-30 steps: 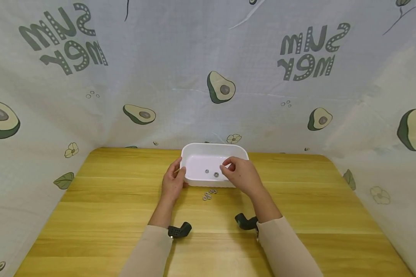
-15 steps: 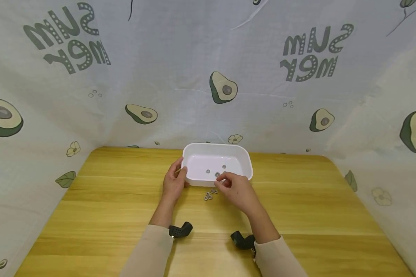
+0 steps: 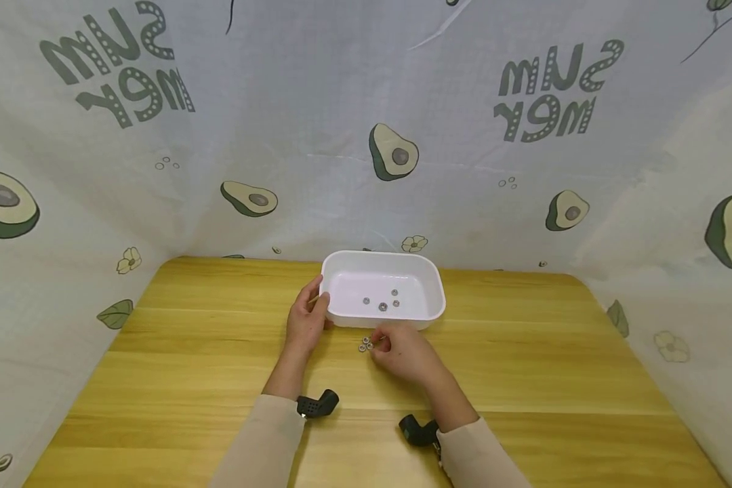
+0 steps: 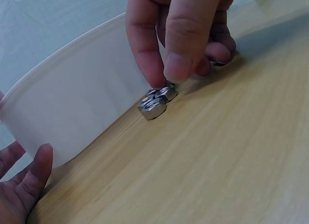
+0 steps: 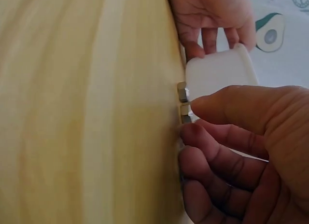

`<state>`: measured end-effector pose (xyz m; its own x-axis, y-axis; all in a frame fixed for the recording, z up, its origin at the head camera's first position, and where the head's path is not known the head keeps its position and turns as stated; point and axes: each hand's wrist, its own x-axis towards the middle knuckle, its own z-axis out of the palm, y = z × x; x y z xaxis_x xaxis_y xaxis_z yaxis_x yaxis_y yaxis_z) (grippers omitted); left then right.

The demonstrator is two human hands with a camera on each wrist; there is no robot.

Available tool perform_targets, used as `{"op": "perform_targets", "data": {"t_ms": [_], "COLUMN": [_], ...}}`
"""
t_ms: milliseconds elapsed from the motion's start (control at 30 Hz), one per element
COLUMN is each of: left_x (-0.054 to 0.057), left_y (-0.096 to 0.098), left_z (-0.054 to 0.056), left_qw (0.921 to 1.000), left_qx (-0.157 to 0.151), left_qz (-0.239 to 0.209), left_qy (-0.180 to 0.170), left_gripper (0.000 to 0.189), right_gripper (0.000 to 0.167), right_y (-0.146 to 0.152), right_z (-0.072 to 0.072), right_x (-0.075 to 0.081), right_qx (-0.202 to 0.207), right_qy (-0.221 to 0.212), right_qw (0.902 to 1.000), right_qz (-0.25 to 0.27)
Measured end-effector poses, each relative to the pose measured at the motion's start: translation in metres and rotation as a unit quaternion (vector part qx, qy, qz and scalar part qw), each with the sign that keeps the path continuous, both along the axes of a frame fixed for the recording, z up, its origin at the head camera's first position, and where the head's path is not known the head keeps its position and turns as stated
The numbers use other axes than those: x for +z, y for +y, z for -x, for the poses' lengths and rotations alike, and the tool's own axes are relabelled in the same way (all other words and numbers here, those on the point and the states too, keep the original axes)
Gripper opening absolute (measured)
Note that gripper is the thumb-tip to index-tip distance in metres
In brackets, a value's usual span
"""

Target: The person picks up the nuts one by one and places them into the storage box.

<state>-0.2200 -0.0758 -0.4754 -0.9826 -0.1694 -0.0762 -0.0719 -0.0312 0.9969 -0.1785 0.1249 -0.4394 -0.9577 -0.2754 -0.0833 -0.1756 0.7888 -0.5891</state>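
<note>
A white rectangular tray point(image 3: 346, 321) stands near the table's back edge, with several small metal hex nuts point(image 3: 383, 307) on its floor. My left hand point(image 3: 306, 327) holds the tray's left end, thumb at its front corner. Just in front of the tray, my right hand point(image 3: 405, 354) is low over the table, thumb and forefinger slightly apart beside a small cluster of hex nuts point(image 4: 153, 108). In the left wrist view the forefinger tip meets the cluster. Part of the cluster is hidden by the right hand, and no nut is visible between the fingertips.
The wooden table point(image 3: 219, 434) extends to both sides and toward me. A pale cloth printed with avocados point(image 3: 393, 152) hangs behind it and along the sides. Each wrist carries a black camera mount point(image 3: 318, 404).
My right hand has moved from above the tray down to the loose nuts in front of it. More nuts now show inside the tray. The left hand keeps its hold.
</note>
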Motion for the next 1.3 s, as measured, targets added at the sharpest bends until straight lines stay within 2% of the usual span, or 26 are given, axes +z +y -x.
{"op": "perform_targets", "data": {"t_ms": [200, 733, 1067, 1300], "left_x": [0.0, -0.001, -0.002, -0.002], "left_y": [0.0, -0.001, -0.001, -0.002], "left_z": [0.001, 0.0, 0.001, 0.001], "left_qw": [1.0, 1.0, 0.9999, 0.9999], "left_qx": [0.0, -0.002, -0.003, -0.005], "left_qz": [0.001, -0.009, -0.01, -0.011], "left_qy": [0.0, -0.003, -0.005, -0.003], "left_gripper": [0.047, 0.047, 0.046, 0.047], "right_gripper": [0.009, 0.007, 0.007, 0.006], "right_y": [0.0, -0.003, -0.004, -0.001], "right_z": [0.002, -0.001, -0.001, -0.003], "right_x": [-0.007, -0.011, -0.011, 0.003], "right_qx": [-0.009, 0.016, 0.017, -0.005], "right_qy": [0.02, 0.058, 0.055, 0.026], "right_qw": [0.9995, 0.9974, 0.9971, 0.9992], "right_qz": [-0.022, -0.04, -0.05, -0.032]}}
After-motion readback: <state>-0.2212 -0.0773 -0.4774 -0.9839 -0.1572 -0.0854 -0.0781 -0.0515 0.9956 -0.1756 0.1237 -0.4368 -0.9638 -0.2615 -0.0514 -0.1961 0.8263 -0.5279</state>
